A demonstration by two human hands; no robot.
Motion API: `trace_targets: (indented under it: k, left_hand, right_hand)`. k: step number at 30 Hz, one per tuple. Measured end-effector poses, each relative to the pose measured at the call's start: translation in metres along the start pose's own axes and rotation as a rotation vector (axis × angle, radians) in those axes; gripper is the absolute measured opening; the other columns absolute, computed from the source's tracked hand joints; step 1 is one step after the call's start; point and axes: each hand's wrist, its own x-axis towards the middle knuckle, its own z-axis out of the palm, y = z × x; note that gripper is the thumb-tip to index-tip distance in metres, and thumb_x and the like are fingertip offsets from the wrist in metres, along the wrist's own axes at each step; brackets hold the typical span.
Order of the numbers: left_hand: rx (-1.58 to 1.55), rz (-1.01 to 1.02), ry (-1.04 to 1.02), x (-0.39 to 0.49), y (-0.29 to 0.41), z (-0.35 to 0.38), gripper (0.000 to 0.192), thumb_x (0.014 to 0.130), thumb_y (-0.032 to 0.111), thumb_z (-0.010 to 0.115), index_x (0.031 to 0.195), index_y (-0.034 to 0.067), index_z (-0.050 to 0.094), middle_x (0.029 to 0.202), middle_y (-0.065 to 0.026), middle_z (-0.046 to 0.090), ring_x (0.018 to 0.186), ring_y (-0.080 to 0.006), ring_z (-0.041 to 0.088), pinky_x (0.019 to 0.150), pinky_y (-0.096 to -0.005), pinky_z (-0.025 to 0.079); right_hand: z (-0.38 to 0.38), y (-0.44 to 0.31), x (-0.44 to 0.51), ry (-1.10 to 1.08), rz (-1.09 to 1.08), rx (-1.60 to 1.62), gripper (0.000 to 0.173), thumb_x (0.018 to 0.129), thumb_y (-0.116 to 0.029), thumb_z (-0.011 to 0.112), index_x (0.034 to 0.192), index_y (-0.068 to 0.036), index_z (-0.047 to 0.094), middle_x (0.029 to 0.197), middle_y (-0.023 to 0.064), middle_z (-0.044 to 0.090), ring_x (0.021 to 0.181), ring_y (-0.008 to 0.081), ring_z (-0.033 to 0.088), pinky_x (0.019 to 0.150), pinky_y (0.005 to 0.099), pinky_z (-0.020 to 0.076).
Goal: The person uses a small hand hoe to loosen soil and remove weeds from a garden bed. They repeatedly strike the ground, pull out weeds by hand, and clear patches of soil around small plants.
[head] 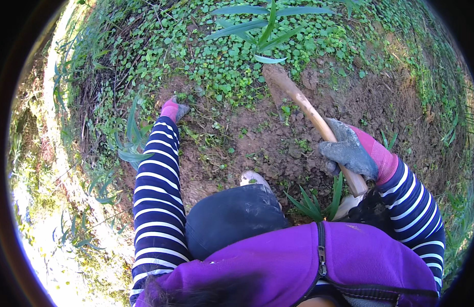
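My right hand (346,147), in a grey-coated pink work glove, grips the pale wooden handle (311,111) of a short hoe-like hand tool. The handle slants up and to the left, and its far end is caked with soil. The tool's blade is hard to make out against the dirt. Off to the left, my left hand (176,109) wears a matching glove and is down at the low green weeds (206,126). Its fingers are mostly hidden, so whether it holds anything is unclear. Bare brown soil (256,142) lies between the hands.
A broad-leaved green plant (269,28) rises beyond the tool's far end. Another leafy plant (133,138) stands beside my left forearm, and a third (313,203) grows between my feet. Dense ground cover (164,50) spreads ahead. My light-coloured shoe (256,178) rests on the soil.
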Motion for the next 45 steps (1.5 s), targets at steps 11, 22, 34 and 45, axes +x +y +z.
trace_targets:
  k: [11,22,34,45]
  left_hand:
    - [1.316,0.415,-0.195,-0.24,-0.033,0.154,0.032,0.085,0.025,0.07,0.114,0.012,0.067,0.111,-0.0143,0.071,0.106,-0.0351,0.067,0.09,-0.0427,0.054]
    - [1.07,0.249,0.656,-0.19,-0.013,0.146,0.059,0.091,0.05,0.062,0.127,0.003,0.058,0.124,-0.0247,0.065,0.117,-0.0391,0.063,0.099,-0.0465,0.05]
    - [1.281,0.314,0.165,-0.213,-0.029,0.167,0.036,0.089,0.038,0.066,0.11,0.009,0.066,0.109,-0.0186,0.071,0.104,-0.0373,0.067,0.094,-0.0455,0.053]
    - [0.703,0.108,0.638,-0.16,-0.052,0.127,0.069,0.089,0.062,0.061,0.122,0.001,0.065,0.114,-0.0228,0.069,0.108,-0.0351,0.066,0.093,-0.0433,0.051]
  right_hand:
    - [-0.001,-0.001,0.003,0.019,0.055,0.007,0.035,0.094,-0.019,0.062,0.12,-0.001,0.047,0.08,0.0036,0.059,0.065,0.011,0.059,0.059,0.0288,0.0509]
    - [-0.003,0.001,0.005,0.01,0.042,-0.028,0.031,0.093,-0.019,0.063,0.114,-0.001,0.049,0.079,0.004,0.06,0.066,0.0115,0.06,0.059,0.0305,0.0511]
    - [-0.006,-0.002,0.002,-0.008,0.054,-0.009,0.045,0.094,-0.02,0.065,0.129,0.001,0.048,0.089,0.0028,0.059,0.07,0.0096,0.059,0.063,0.0278,0.0521]
    - [-0.005,0.0,0.004,0.002,0.059,-0.076,0.052,0.094,-0.02,0.065,0.137,0.001,0.045,0.089,0.0026,0.06,0.071,0.0102,0.059,0.064,0.0283,0.0524]
